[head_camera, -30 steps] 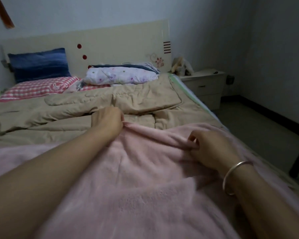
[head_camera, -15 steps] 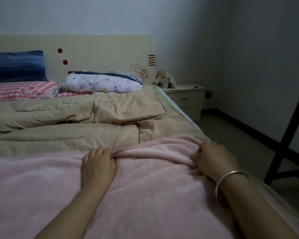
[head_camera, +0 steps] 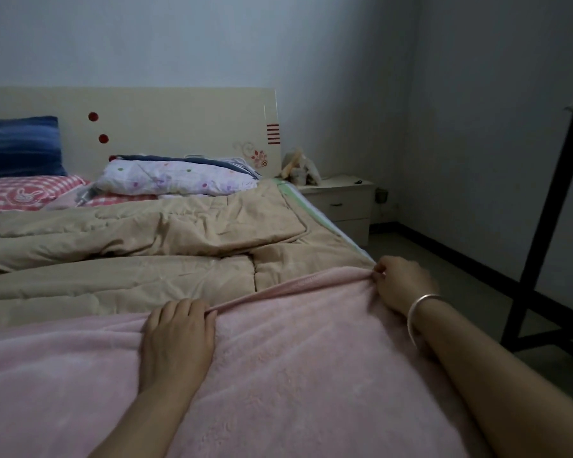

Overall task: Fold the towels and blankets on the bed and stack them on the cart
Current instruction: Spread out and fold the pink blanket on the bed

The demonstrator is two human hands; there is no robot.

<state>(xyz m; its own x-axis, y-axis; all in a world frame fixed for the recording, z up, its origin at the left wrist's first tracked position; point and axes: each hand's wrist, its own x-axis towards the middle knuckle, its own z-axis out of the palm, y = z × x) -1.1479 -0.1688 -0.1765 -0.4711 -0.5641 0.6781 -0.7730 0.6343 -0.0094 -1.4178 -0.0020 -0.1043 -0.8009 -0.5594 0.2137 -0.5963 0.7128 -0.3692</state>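
I see the pink blanket (head_camera: 295, 375) spread over the near part of the bed (head_camera: 288, 188), under both of my forearms. My left hand (head_camera: 177, 342) lies palm down on it, with the fingers nearly straight and close together. The fingertips reach the far edge of the blanket, and the thumb lies along the raised fold of that edge. This hand presses the cloth and does not close around it.

My right hand (head_camera: 402, 282) is further forward and to the right of the left hand, at the side of the bed. Its fingers are curled and they pinch the far edge of the blanket, near its corner. The edge runs as one raised line from this pinch back to the left thumb. A silver bracelet (head_camera: 420, 305) sits on the right wrist.

Just beyond both hands lies a beige quilt (head_camera: 146, 246), wrinkled, and the pink edge rests on it. Far beyond the left hand I see a flowered folded cover (head_camera: 176, 176), a checked pink pillow (head_camera: 24, 193) and a blue pillow (head_camera: 20, 145), all in front of the cream headboard (head_camera: 179, 120). Beyond the right hand a pale nightstand (head_camera: 341, 200) stands at the wall. To the right of the right hand, on the floor and well apart, a black metal frame (head_camera: 548, 206) stands, and I cannot tell what it is.
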